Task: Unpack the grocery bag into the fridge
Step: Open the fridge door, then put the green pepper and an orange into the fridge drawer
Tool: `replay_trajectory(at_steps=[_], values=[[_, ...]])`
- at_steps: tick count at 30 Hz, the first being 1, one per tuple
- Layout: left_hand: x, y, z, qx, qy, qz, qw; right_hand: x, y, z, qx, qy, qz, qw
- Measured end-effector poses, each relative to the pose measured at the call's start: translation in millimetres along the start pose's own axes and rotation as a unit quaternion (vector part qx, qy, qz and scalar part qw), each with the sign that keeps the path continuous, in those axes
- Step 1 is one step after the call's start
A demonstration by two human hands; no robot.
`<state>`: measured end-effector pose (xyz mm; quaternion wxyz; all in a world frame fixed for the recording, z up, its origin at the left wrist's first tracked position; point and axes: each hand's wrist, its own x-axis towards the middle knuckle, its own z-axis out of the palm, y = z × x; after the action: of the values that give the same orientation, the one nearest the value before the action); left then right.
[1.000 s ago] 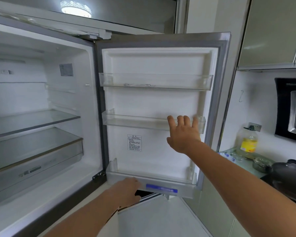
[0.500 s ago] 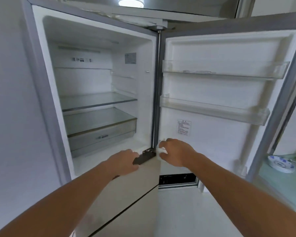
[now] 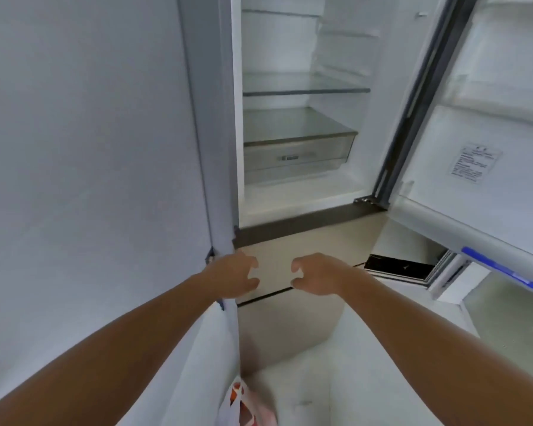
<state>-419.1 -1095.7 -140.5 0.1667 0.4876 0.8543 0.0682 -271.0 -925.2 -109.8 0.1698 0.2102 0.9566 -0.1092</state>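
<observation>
- Head view: the fridge point(image 3: 293, 195) stands open, its door point(image 3: 490, 124) swung out to the right, with the glass shelf point(image 3: 302, 87) and drawer point(image 3: 296, 155) in sight.
- Left hand point(image 3: 234, 279) and right hand point(image 3: 317, 275) hang side by side, apart, in front of the lower compartment front point(image 3: 277, 250). The fingers point(image 3: 250, 262) are loosely curled, thumbs spread from them, and neither hand holds anything.
- The grocery bag point(image 3: 246, 404), white plastic with red print, sits low on the floor point(image 3: 314, 395) by the fridge's lower left corner. The view's bottom edge cuts it off, so I cannot tell its long axis.
- The relation that matters: the bag lies below the hands and back toward the person, just beside the left forearm. The left hand looks nearer, so the next reach is likely down and back.
- What's changed: half a second ago both hands were up at hinge level, the right one by the door's bottom corner. Now they have dropped clear of the door, the view has tipped downward, and the bag has come into sight.
</observation>
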Motion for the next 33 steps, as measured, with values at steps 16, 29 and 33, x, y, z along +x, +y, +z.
replay_trajectory(at_steps=[16, 29, 33], values=[[-42.8, -68.8, 231.6, -0.086, -0.126, -0.276, 0.949, 119.7, -5.3, 228.2, -0.018, -0.184, -0.143, 0.972], [-5.8, -138.8, 494.0, -0.143, -0.197, -0.291, 0.925, 184.7, 15.4, 496.1, -0.099, -0.280, -0.197, 0.934], [23.6, -153.6, 572.4, -0.165, -0.228, -0.279, 0.918, 225.6, 28.4, 566.1, -0.134, -0.257, -0.220, 0.932]])
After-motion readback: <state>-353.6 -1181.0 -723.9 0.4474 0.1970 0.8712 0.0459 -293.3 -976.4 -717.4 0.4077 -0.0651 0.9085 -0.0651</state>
